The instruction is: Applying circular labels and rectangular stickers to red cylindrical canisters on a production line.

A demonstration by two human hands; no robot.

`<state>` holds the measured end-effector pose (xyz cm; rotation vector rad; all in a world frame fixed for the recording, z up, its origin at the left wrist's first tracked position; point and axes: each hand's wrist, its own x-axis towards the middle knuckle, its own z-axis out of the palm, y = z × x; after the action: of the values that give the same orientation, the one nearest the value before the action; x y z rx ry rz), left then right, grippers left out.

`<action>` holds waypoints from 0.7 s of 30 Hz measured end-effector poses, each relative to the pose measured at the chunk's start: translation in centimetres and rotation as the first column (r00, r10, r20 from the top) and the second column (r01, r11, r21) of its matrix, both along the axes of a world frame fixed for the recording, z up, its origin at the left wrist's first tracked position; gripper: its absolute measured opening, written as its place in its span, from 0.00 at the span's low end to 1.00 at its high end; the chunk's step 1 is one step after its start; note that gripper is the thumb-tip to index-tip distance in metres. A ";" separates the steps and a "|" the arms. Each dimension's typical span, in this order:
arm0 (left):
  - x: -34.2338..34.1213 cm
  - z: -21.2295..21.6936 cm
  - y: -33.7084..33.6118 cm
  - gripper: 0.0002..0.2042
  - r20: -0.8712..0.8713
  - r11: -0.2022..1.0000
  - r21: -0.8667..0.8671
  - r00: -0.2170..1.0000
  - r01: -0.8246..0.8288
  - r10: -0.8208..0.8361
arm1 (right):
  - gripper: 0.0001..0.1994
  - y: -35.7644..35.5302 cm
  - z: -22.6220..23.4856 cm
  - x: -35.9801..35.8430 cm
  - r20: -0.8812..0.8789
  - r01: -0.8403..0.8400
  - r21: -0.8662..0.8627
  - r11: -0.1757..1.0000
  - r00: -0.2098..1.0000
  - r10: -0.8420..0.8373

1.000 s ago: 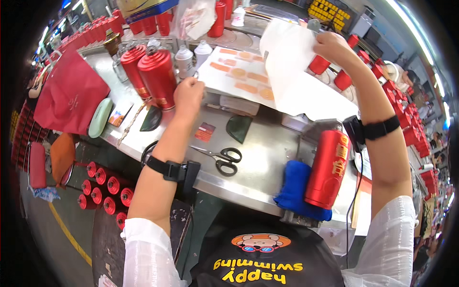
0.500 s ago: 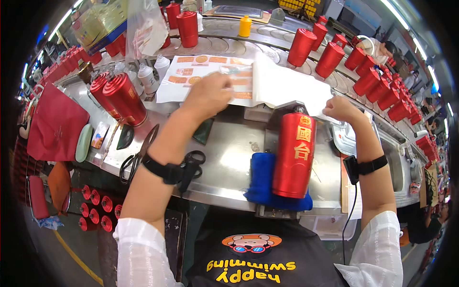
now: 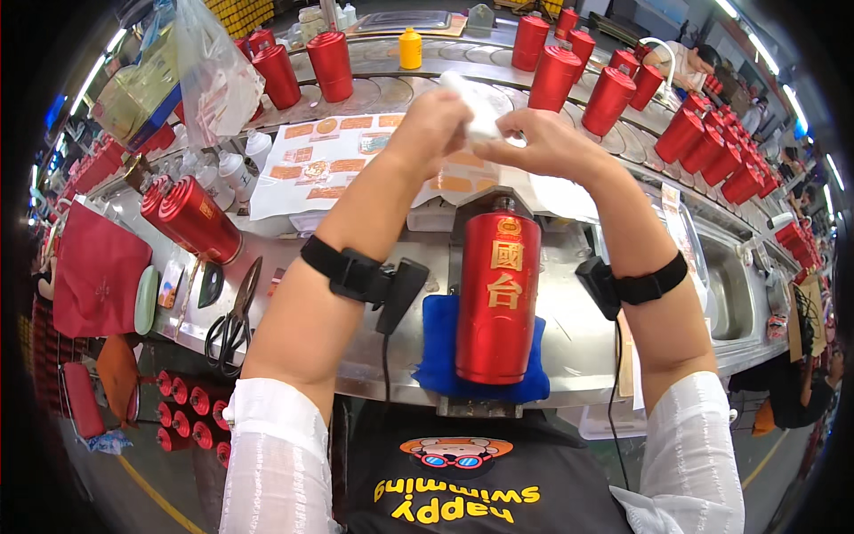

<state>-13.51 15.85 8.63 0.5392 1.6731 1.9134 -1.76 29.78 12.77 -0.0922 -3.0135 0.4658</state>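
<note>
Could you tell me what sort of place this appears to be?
Probably a factory packing line: many identical red canisters stand along a curved conveyor, a sticker sheet lies on the steel workbench, and one red bottle rests on a blue cloth.

A big can (image 3: 496, 298) lies on its side on a cloth pad (image 3: 445, 343), at the front edge of the metal table (image 3: 569, 338). The left hand (image 3: 433, 123) and right hand (image 3: 544, 142) meet above the far end of the can, with a rolled paper (image 3: 474, 105) between them. A sheet of stickers (image 3: 329, 165) lies behind the can, to the left. Scissors (image 3: 233, 320) lie at the table's left front. Two more cans (image 3: 191, 218) lie behind the scissors. Many cans stand in a row (image 3: 712, 147) far back on the right.
</note>
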 end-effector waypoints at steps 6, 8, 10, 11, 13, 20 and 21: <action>2.9 1.5 0.9 0.24 -0.135 0.976 0.171 0.985 0.133 -0.110 | 0.17 5.6 -2.0 4.0 -0.174 0.233 -0.397 0.888 0.930 -0.323; 2.6 1.4 -0.7 0.25 -0.178 0.993 0.086 0.982 0.082 -0.066 | 0.17 9.0 -3.7 5.7 -0.030 0.493 -0.386 0.780 0.838 -0.545; 2.5 1.0 -2.3 0.26 -0.260 0.999 -0.038 0.965 0.017 -0.026 | 0.19 11.6 -5.3 7.3 0.063 0.504 -0.004 0.864 0.862 -0.503; 2.5 0.9 -3.1 0.26 -0.267 0.999 -0.032 0.963 0.020 -0.028 | 0.21 12.4 -5.6 7.8 0.154 0.440 0.402 0.803 0.832 -0.533; 2.8 0.7 -4.7 0.25 -0.311 0.991 -0.128 0.950 -0.026 -0.015 | 0.24 12.9 -5.6 8.9 0.078 0.395 0.466 0.792 0.873 -0.482; 6.0 0.3 -8.4 0.21 -0.354 0.983 -0.184 0.934 -0.012 -0.055 | 0.34 6.1 -3.7 4.1 -0.050 0.359 0.314 0.879 0.931 -0.362; 6.5 0.2 -8.8 0.21 -0.357 0.982 -0.186 0.933 -0.016 -0.053 | 0.33 5.0 -4.5 3.0 -0.073 0.338 0.368 0.866 0.939 -0.335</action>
<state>-6.98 7.05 8.85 0.8693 2.0422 1.6930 1.24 34.80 8.30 -0.5736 -2.9227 -0.1472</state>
